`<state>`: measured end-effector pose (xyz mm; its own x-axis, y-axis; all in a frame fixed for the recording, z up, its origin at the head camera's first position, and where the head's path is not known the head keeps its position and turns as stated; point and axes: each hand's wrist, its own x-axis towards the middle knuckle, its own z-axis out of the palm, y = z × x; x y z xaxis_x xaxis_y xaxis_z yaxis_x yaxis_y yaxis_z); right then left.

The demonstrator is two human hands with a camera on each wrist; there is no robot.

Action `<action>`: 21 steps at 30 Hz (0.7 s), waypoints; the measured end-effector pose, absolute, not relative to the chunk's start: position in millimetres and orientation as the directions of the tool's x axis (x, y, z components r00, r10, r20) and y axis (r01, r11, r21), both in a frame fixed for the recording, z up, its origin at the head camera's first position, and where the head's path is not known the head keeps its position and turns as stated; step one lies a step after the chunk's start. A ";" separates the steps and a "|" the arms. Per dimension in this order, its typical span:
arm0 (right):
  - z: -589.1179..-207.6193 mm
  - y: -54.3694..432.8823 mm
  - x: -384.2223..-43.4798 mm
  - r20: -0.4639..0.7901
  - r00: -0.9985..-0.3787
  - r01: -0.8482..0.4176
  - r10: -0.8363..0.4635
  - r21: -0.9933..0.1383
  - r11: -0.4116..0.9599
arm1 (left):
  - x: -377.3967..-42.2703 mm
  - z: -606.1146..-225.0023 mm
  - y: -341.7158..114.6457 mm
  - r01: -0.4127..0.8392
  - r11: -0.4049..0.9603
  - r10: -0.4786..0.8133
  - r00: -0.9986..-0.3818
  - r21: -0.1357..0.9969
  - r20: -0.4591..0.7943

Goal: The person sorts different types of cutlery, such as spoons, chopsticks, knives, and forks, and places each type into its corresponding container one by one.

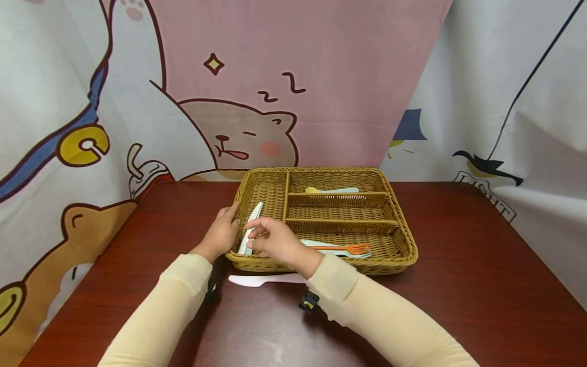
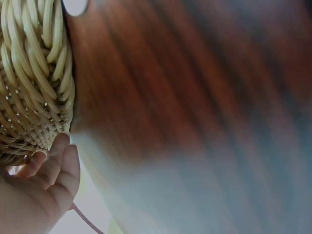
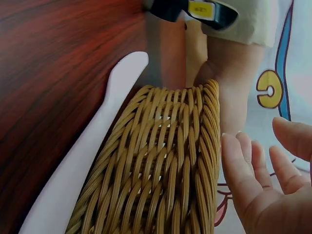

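Observation:
A wicker cutlery basket [image 1: 270, 265] with several compartments stands on the table. My left hand [image 1: 221, 235] holds its left side, with fingers against the outer wall and the thumb at the rim; in the left wrist view the fingers [image 2: 62, 168] meet the weave. Over the left compartment is my right hand [image 1: 277, 242], its thumb and fingers parted with nothing seen between them. Beneath and beside it, pale knives [image 1: 255, 214] lie lengthwise in that compartment. A pinkish-white knife [image 1: 249, 281] lies on the table before the basket; the right wrist view shows this knife [image 3: 92, 129] beside the wicker wall.
The front compartment holds an orange fork [image 1: 357, 248] and a pale fork [image 1: 362, 255]. A yellow spoon end [image 1: 312, 190] and a pale blue handle [image 1: 341, 190] show in the back compartment. Dividers [image 1: 339, 223] rise between compartments. A printed cloth [image 1: 344, 76] hangs behind the table.

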<state>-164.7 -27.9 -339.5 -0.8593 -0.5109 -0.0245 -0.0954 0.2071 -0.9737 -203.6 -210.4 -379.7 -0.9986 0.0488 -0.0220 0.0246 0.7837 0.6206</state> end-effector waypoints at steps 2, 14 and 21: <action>-339.2 -26.1 -160.7 0.022 -0.847 -0.184 -0.530 -0.950 0.254 | -203.3 -379.6 -210.7 0.028 0.786 0.050 -0.999 0.618 -0.019; -344.7 -14.9 -139.6 0.196 -0.753 -0.476 -0.628 -0.822 0.314 | -202.1 -379.5 -210.4 0.035 0.789 0.051 -0.999 0.614 -0.007; -348.8 -2.3 -129.1 0.231 -0.681 -0.583 -0.695 -0.746 0.323 | -203.1 -379.8 -210.7 0.040 0.796 0.056 -0.998 0.604 -0.007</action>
